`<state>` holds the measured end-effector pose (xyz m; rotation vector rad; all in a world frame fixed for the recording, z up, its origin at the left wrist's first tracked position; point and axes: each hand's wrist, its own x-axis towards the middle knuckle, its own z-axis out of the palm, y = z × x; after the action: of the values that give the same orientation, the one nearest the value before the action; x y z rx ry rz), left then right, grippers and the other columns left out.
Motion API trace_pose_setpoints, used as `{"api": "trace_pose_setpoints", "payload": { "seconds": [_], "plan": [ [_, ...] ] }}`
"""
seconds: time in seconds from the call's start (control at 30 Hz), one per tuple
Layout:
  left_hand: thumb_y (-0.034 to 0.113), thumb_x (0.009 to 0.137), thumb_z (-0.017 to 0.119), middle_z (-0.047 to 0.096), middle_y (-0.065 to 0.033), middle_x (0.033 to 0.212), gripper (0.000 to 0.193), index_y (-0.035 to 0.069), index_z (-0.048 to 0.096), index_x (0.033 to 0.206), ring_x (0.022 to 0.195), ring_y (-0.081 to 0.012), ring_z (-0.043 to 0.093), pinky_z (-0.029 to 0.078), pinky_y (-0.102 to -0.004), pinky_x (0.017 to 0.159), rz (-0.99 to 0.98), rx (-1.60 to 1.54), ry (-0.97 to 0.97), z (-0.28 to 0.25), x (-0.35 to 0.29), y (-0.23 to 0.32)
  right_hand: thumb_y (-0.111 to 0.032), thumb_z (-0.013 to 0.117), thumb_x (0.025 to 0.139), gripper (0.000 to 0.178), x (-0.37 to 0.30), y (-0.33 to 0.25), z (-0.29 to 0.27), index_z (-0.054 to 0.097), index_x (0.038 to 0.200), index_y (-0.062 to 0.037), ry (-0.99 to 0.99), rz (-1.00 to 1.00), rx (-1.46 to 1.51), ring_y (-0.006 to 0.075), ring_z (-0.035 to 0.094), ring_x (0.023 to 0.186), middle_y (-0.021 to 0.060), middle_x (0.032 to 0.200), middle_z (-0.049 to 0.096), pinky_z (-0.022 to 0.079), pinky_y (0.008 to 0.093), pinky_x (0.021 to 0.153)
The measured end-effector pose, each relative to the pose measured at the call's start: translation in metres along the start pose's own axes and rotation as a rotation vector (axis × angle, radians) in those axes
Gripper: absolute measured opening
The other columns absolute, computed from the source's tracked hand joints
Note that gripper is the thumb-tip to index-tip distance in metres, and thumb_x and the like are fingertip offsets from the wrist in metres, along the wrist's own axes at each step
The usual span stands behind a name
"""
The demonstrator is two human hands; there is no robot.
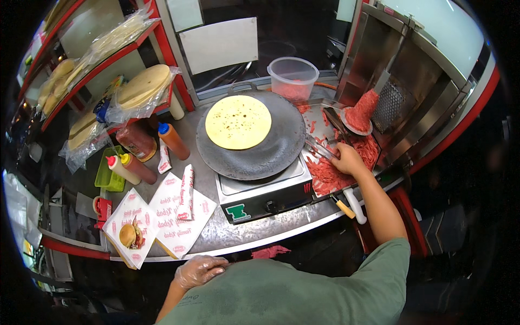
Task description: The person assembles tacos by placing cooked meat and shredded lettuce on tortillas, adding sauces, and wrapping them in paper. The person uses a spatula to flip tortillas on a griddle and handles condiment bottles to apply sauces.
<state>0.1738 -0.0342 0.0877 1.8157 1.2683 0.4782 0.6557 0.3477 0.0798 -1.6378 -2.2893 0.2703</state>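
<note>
My right hand (348,160) is closed round metal tongs (320,148), whose tips point left toward the edge of a round dark griddle (252,165). Under and beside that hand, reddish shaved meat (327,176) lies in a metal tray. One flatbread (238,122), pale yellow with brown spots, lies flat on the griddle. My left hand (200,271), in a clear plastic glove, rests against my front below the counter edge. Its fingers are curled together, with nothing visible in them. A cone of meat (362,111) stands on a vertical spit at the right.
A filled bun (129,236) sits on printed paper at the left, beside a wrapped roll (186,192). Sauce bottles (173,142) stand behind. Stacked flatbreads (143,86) fill a red-edged shelf. Knife handles (355,206) jut over the counter front. A clear tub (293,78) stands behind the griddle.
</note>
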Motion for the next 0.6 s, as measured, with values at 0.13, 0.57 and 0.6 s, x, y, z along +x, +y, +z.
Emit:
{"api": "trace_pose_setpoints", "payload": {
  "seconds": [0.13, 0.57, 0.6],
  "plan": [
    [0.028, 0.102, 0.07, 0.078, -0.0138, 0.108, 0.032, 0.005, 0.074, 0.123, 0.098, -0.034, 0.074, 0.057, -0.0432, 0.085, -0.002, -0.032, 0.107, 0.016, -0.009, -0.005, -0.028, 0.082, 0.081, 0.043, -0.005, -0.014, -0.006, 0.071, 0.112, -0.002, -0.025, -0.056, -0.04, 0.041, 0.069, 0.107, 0.0227, 0.106, 0.073, 0.055, 0.05, 0.093],
    [0.02, 0.1, 0.073, 0.079, -0.0141, 0.111, 0.023, 0.004, 0.076, 0.116, 0.099, -0.0323, 0.076, 0.06, -0.04, 0.087, -0.106, -0.159, 0.257, 0.013, -0.066, -0.032, -0.031, 0.078, 0.089, 0.037, 0.002, -0.011, -0.027, 0.073, 0.106, 0.0017, 0.123, 0.127, -0.036, 0.0414, 0.07, 0.102, 0.0251, 0.107, 0.072, 0.054, 0.0489, 0.09],
    [0.02, 0.1, 0.073, 0.079, -0.0139, 0.111, 0.023, 0.004, 0.076, 0.115, 0.099, -0.0322, 0.076, 0.06, -0.04, 0.087, -0.089, -0.13, 0.258, 0.013, -0.074, -0.042, -0.03, 0.075, 0.093, 0.035, 0.004, -0.029, -0.042, 0.073, 0.11, 0.0008, 0.171, 0.113, 0.061, 0.041, 0.07, 0.101, 0.0244, 0.108, 0.072, 0.054, 0.0485, 0.089]
  ]
}}
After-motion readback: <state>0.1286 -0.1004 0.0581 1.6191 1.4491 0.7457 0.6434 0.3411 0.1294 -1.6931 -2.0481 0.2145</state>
